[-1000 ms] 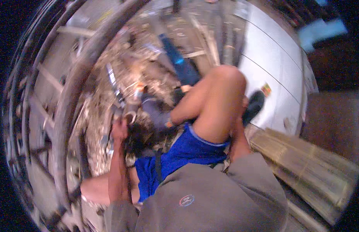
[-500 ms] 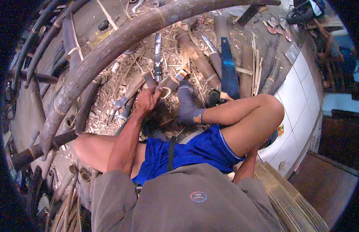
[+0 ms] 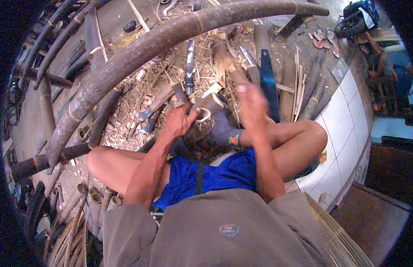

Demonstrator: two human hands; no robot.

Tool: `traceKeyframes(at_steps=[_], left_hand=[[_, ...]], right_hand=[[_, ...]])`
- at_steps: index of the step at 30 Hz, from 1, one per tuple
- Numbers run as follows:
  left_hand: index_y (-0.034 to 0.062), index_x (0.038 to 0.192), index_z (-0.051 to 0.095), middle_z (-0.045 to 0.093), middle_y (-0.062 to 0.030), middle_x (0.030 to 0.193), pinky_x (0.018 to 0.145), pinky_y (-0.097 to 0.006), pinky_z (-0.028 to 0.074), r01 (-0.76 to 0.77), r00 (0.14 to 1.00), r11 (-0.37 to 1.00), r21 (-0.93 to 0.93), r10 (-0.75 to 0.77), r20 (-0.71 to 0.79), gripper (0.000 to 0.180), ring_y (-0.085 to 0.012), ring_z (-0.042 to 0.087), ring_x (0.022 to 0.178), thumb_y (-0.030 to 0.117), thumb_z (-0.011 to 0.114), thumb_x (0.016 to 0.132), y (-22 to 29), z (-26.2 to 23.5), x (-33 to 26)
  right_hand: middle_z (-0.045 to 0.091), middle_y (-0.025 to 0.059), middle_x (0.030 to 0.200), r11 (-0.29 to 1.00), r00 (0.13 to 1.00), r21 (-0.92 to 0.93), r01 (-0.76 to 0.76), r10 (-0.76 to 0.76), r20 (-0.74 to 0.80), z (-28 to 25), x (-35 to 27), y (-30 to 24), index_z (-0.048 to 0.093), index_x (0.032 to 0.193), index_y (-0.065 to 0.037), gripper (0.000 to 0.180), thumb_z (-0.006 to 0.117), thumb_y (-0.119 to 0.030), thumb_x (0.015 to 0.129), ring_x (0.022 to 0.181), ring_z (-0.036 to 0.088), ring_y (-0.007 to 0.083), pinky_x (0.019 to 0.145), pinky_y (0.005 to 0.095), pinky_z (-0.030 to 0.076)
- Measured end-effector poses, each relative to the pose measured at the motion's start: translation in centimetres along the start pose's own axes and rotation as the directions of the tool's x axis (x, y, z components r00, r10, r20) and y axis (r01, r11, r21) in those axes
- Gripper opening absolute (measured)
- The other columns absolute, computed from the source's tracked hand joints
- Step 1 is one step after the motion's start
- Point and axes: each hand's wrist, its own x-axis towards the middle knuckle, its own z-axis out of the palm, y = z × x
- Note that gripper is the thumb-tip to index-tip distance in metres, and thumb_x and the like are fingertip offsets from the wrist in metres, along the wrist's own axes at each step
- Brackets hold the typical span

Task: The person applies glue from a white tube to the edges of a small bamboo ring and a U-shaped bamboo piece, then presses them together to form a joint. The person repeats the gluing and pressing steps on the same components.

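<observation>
My left hand is closed around a short piece of bamboo, whose open end with a pale curled strip points up and to the right. My right hand is raised over my right shin and smeared by motion, so its fingers and anything in them cannot be made out. Near my left hand lie a wooden-handled tool with a metal head and a long blade with a dark wrapped grip. A dark saw blade and a knife lie beyond my right hand.
A long curved bamboo pole arches across the far side and left. Wood shavings cover the ground. Several bamboo lengths lie around, with white tiles at right. A motorbike wheel and sandals are at the far right.
My right hand has come up from beside my right thigh to above my shin. My left hand has shifted right with the bamboo piece, which now sits higher over my foot.
</observation>
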Motion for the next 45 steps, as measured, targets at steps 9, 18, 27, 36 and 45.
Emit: traceKeyframes(at_steps=[9, 18, 27, 36, 45], left_hand=[[-0.0005, 0.106, 0.068, 0.070, -0.0301, 0.089, 0.083, -0.055, 0.052, -0.062, 0.994, 0.993, -0.099, 0.052, -0.098, 0.050, -0.0475, 0.069, 0.089, 0.047, 0.057, 0.099, 1.0, -1.9, -2.9], [-0.0002, 0.099, 0.068, 0.069, -0.0283, 0.086, 0.080, -0.054, 0.052, -0.094, 0.990, 0.995, -0.045, 0.088, -0.111, 0.052, -0.0465, 0.069, 0.087, 0.051, 0.058, 0.097, 0.6, -1.3, -2.6], [0.0040, 0.119, 0.070, 0.072, -0.0253, 0.092, 0.086, -0.054, 0.053, -0.054, 0.983, 0.998, 0.022, 0.057, -0.175, 0.055, -0.0449, 0.070, 0.087, 0.053, 0.058, 0.095, 0.7, -0.8, -2.8], [0.0037, 0.110, 0.072, 0.072, -0.0244, 0.091, 0.086, -0.053, 0.054, -0.005, 0.991, 0.999, 0.047, 0.012, -0.135, 0.054, -0.0449, 0.070, 0.088, 0.054, 0.058, 0.095, 1.2, -1.1, -2.9], [0.0025, 0.116, 0.069, 0.073, -0.0273, 0.097, 0.086, -0.054, 0.054, -0.022, 0.987, 1.000, 0.017, 0.024, -0.158, 0.058, -0.0446, 0.071, 0.091, 0.055, 0.058, 0.094, 0.5, -1.1, -2.8]], right_hand=[[0.074, 0.0221, 0.103, 0.863, 0.899, 0.309, -0.400, 0.305, 0.313, 6.1, -1.4, -3.0, 0.076, 0.110, 0.001, 0.065, 0.032, -0.047, 0.112, 0.103, 0.067, 0.0317, 0.097, 0.0395, 0.047], [0.072, 0.0166, 0.078, 0.925, 0.950, 0.262, -0.277, 0.222, 0.219, 8.0, -1.4, -1.7, 0.078, 0.095, 0.000, 0.073, 0.027, -0.050, 0.112, 0.078, 0.066, 0.0324, 0.076, 0.0440, 0.048], [0.045, 0.0054, 0.055, 0.940, 0.963, 0.234, -0.248, 0.213, 0.165, 8.2, -1.2, -1.9, 0.079, 0.092, -0.003, 0.066, 0.034, -0.046, 0.111, 0.057, 0.044, 0.0172, 0.057, 0.0399, 0.036], [0.055, 0.0122, 0.057, 0.969, 0.978, 0.178, -0.173, 0.148, 0.147, 8.4, -1.1, -1.3, 0.080, 0.091, -0.002, 0.069, 0.032, -0.047, 0.111, 0.058, 0.050, 0.0262, 0.062, 0.0429, 0.041], [0.060, 0.0162, 0.063, 0.942, 0.953, 0.200, -0.270, 0.233, 0.194, 7.7, -0.4, -3.0, 0.081, 0.091, -0.004, 0.070, 0.029, -0.047, 0.111, 0.064, 0.056, 0.0278, 0.067, 0.0431, 0.044]])
